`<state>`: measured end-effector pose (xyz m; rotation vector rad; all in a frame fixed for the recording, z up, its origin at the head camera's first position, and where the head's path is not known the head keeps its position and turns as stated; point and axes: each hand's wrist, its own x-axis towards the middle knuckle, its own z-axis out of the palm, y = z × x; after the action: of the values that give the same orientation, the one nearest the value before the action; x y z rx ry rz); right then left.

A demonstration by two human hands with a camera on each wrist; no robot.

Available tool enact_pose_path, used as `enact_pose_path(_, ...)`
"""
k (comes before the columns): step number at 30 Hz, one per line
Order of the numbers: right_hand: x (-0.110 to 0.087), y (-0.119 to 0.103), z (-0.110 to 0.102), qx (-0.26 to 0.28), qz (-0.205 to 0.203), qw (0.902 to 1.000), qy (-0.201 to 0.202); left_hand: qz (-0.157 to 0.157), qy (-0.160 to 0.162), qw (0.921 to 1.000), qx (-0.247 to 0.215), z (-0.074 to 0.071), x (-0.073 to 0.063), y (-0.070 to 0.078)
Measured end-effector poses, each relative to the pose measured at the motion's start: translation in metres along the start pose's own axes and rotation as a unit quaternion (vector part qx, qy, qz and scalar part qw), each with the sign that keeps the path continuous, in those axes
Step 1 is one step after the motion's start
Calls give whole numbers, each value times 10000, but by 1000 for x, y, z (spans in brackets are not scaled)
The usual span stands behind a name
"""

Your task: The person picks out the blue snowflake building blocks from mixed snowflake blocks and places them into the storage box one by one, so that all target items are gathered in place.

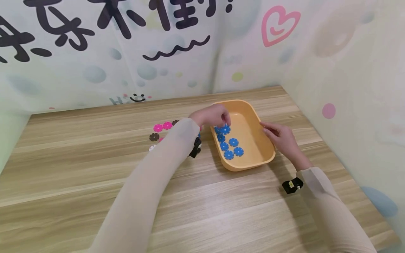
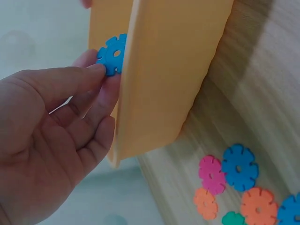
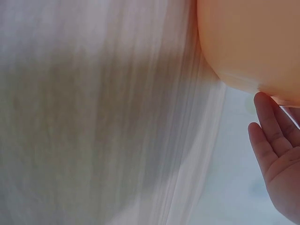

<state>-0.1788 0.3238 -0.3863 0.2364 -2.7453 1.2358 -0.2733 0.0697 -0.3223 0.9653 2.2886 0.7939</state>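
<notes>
My left hand (image 1: 211, 115) reaches over the left side of an orange-yellow plastic tub (image 1: 248, 131). In the left wrist view its thumb and fingers pinch a blue notched plastic disc (image 2: 114, 54) just at the tub's rim. Several more blue discs (image 1: 233, 142) lie inside the tub, mostly along its left side. My right hand (image 1: 281, 138) holds the tub's right rim between thumb and fingers. From the right wrist view, its fingertips (image 3: 262, 101) touch the tub's outer side, while the thumb is hidden there.
Left of the tub, pink discs (image 1: 158, 128), a dark brown disc (image 1: 154, 137) and other colours lie on the wooden table (image 1: 79, 168), partly hidden by my left sleeve. An orange disc (image 2: 258, 206) shows among them. Printed cloth walls stand behind and at the right.
</notes>
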Motion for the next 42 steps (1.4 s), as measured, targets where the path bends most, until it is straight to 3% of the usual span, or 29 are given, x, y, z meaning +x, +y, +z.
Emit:
enact_pose_path(9, 0, 1, 0, -3, 41, 10000, 42, -296, -27, 9985, 460, 12, 25, -2)
enact_pose_path(17, 1, 2, 1, 13, 37, 10000, 40, -352, 122, 9962, 791, 21, 35, -5)
enact_pose_path(36, 2, 2, 1, -60, 29, 10000, 46, -455, 213, 9866, 1550, 33, 44, -10)
enact_pose_path(42, 1, 1, 0, -14, 89, 10000, 24, -534, 219, 9891, 1353, 35, 44, -8)
